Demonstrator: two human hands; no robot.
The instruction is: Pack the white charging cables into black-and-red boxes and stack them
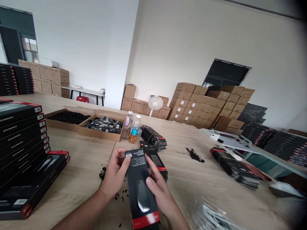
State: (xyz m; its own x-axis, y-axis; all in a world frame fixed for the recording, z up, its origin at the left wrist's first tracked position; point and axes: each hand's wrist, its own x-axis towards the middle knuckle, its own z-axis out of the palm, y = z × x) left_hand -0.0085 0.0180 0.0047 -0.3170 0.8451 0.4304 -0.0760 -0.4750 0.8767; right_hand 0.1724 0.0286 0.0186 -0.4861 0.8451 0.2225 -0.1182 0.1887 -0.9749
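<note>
A slim black box [140, 188] with a red band at its near end is held up between my two hands. My left hand [117, 172] grips its far left corner, thumb on the printed face. On the right edge, my right hand [159, 187] has its thumb on the face and its fingers around the side. Whether the box is folded flat or filled, I cannot tell. Just beyond it lies a pile of similar black and red packaging [159, 164], partly hidden by my right hand. A banded bundle of black packaging [153, 137] lies farther back.
Black boxes [21, 127] are stacked at left. Cardboard trays hold black parts [69, 117] and round pieces [105, 124]; two bottles [134, 129] stand beside them. Small black parts [195, 155], another banded bundle [233, 167] and plastic-bagged cables [211, 217] lie at right.
</note>
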